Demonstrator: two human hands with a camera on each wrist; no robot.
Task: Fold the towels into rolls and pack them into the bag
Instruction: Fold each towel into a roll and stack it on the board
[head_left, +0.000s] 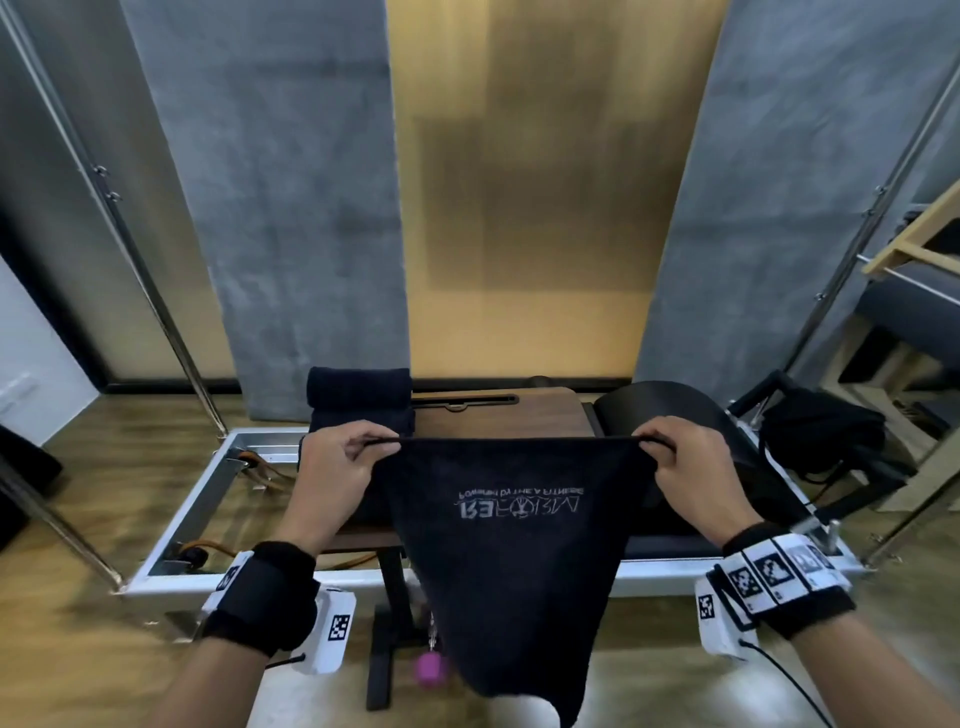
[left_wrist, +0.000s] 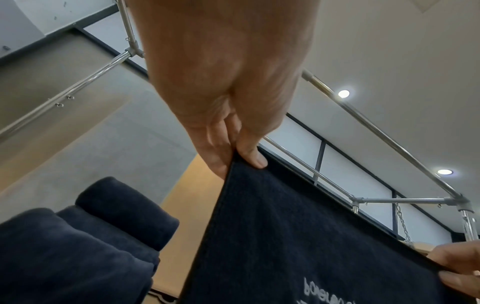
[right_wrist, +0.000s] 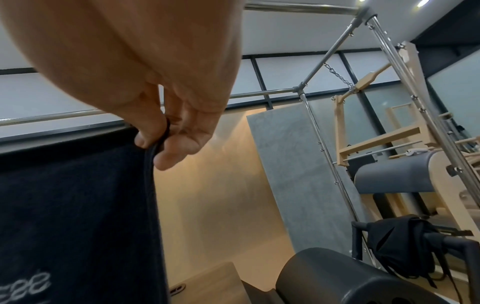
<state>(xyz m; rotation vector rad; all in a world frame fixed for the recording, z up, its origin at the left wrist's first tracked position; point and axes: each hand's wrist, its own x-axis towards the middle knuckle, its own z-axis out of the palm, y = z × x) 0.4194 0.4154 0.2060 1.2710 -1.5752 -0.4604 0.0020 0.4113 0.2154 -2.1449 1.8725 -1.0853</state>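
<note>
Each hand, left hand (head_left: 332, 467) and right hand (head_left: 691, 467), has a pinching grip on a top corner of the dark towel (head_left: 514, 561). Keep that top edge taut and level. Lay it flat on the tabletop (head_left: 498, 415) at 12 o'clock before rolling.

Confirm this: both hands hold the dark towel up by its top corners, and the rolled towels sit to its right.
Wrong side. The hands do hold the towel up by its top corners, but the rolled towels sit to its left, as the head view shows.

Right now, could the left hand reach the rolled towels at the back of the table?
Probably not yet: the left hand pinches a corner of the hanging towel. The rolled towels lie just beyond it, nothing between.
</note>
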